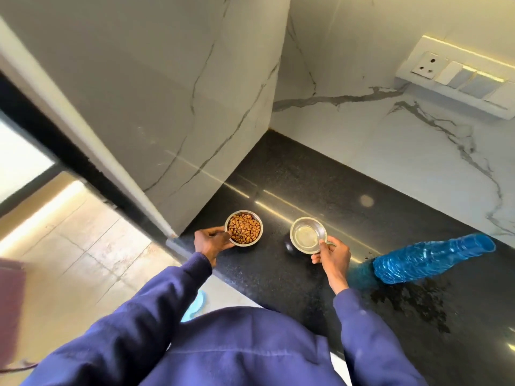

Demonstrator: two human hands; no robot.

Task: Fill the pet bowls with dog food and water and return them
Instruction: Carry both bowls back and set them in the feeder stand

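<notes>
Now both steel bowls are near the bench's front edge, the kibble bowl at nine o'clock of the water bowl. The left hand pinches the kibble bowl's rim; the right hand pinches the water bowl's near rim. I'd judge both thin, stiff and slick. The water bowl wants level carrying, with a firm hold on the rim.

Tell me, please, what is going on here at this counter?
A person stands at a dark counter. The left hand grips the rim of the kibble bowl, full of brown pellets. The right hand pinches the rim of the water bowl, which seems to hold water. A blue bottle is on the counter to their right, beside a wet patch. Both bowls look filled, not yet returned.
</notes>
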